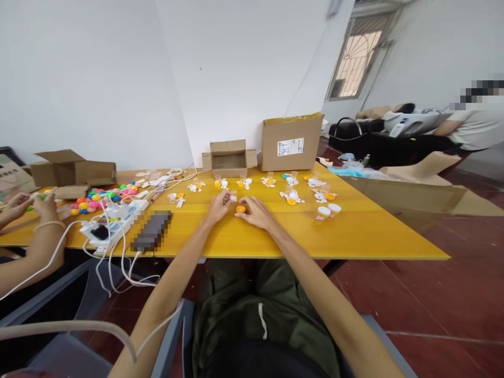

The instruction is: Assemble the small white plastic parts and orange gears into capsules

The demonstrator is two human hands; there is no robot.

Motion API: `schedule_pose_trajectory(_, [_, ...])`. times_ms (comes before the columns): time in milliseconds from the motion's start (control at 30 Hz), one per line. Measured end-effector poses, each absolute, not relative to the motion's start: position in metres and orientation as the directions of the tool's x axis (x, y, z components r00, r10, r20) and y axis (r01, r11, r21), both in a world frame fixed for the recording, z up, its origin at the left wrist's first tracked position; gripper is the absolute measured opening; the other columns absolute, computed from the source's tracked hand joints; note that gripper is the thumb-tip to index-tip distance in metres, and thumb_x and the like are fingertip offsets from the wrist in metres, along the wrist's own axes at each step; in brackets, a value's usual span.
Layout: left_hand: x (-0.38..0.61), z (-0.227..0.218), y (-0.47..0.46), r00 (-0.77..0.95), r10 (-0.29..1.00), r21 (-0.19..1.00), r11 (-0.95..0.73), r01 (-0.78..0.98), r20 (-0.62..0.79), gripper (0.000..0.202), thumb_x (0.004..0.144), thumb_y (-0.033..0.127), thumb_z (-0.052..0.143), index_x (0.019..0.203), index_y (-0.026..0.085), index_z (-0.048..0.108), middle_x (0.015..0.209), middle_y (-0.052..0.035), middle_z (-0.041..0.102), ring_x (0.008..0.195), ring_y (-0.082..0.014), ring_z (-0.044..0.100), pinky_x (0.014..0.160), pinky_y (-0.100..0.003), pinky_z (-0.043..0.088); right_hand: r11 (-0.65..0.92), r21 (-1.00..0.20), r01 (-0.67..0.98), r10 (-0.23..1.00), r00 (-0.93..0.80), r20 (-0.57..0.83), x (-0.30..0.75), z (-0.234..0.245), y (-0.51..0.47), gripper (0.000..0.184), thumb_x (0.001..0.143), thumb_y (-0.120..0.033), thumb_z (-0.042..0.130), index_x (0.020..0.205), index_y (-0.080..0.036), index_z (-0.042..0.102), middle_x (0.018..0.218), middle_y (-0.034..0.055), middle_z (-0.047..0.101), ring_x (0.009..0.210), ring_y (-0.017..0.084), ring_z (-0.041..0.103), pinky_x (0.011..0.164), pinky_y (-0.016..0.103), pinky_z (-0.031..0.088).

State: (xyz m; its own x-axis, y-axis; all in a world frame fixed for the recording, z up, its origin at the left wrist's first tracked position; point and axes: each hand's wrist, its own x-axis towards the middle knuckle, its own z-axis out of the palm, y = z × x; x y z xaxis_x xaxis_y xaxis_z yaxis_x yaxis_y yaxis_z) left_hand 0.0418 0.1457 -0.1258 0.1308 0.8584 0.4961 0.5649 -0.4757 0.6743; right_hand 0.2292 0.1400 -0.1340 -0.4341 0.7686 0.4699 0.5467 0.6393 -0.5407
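Fingertips of your left hand (pixel 219 208) are pinched on a small white piece (pixel 232 199); its exact shape is too small to read. Your right hand (pixel 255 212) is curled, thumb and fingers around an orange cup (pixel 240 209) at the tabletop. Whether those fingers grip it or merely rest beside it, you cannot tell from this view. Both pieces lie near each other, in front of you.

Handling note: steady the cup low against the table (pixel 275 239), with light thumb pressure, since a round part would probably roll or tip if squeezed off-centre. Keep the left pinch at the edge of the white piece, so its face stays visible, and bring the two hands square to each other (small parts likely slip when forced at an angle).

Just beyond, loose sets of white and orange parts stand in rows; one includes a teal part (pixel 284 176). To the right, two white-topped orange pieces (pixel 324 211) sit side by side; keep your right forearm off them. Farther back: a small carton (pixel 229 161), flaps spread, and a taller taped carton (pixel 291 144). Leftward, a phone (pixel 151 231) and a power strip (pixel 120 226) with trailing cables; beyond them, a co-worker's hands (pixel 45 206) near coloured balls (pixel 96 197).
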Motion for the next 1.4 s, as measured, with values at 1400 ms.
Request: schedule_pose_trajectory(1400, [0.045,-0.128,0.151,0.242,0.892,0.859,-0.439,0.264,0.382,0.019,0.074,0.031,0.076,0.084,0.017,0.067,0.081,-0.0017,0.072,0.079,-0.0161,0.068,0.076,-0.029,0.052,0.759,-0.48,0.439,0.643,-0.395,0.656,0.233,-0.143,0.153,0.014,0.088,-0.014,0.058,0.084,-0.026,0.063,0.089,0.0025,0.07,0.087,0.022,0.06,0.079,0.034,0.046])
